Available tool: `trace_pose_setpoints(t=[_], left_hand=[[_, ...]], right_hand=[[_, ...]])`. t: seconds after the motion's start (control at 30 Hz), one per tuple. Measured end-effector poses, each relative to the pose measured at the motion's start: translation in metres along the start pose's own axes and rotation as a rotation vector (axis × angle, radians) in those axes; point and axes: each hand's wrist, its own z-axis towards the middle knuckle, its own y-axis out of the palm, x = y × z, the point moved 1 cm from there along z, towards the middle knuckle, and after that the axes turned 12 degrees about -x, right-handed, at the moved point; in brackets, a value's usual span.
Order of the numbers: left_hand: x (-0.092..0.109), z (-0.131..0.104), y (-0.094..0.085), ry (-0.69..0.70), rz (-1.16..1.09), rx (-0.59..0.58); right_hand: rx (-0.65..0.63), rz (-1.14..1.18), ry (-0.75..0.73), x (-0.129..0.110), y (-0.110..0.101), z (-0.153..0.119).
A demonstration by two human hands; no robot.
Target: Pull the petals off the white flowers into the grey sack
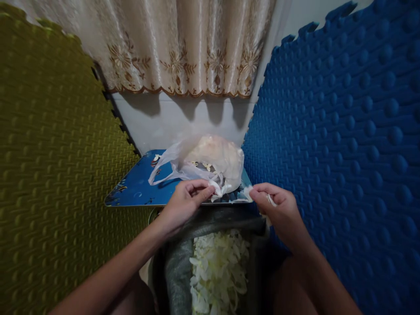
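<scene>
A thin, see-through plastic bag with pale contents stands on a small blue table. My left hand pinches a gathered, whitish part of the bag at its front, thumb against fingers. To the right, my right hand is closed at the table's edge, with a whitish, filmy piece at its fingertips; whether this belongs to the bag I cannot tell. A thin white loop shows between its fingers. Below both hands, many white flower petals fill a dark grey bag.
An olive-yellow foam mat rises on the left and a blue foam mat on the right. A beige embroidered curtain hangs before the pale wall. A few small white petals lie on the tabletop.
</scene>
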Motion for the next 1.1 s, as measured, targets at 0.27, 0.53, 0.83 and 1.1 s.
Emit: trace_pose_setpoints(t=[0.27,0.53,0.83,1.1], left_hand=[[0.005,-0.007,-0.005,0.023,-0.043,0.168],[0.004,-0.015,-0.004,-0.057,0.254,-0.234],[-0.001,-0.034,0.041,0.151,0.219,-0.032],[-0.003,-0.028,0.047,0.141,0.303,-0.039]], right_hand=[[-0.154,-0.186,-0.015,-0.004,-0.001,-0.001],[-0.013,0.330,-0.061,-0.003,0.000,-0.002],[-0.064,0.355,0.100,-0.007,0.034,-0.013],[-0.032,0.309,0.051,-0.002,0.041,-0.015]])
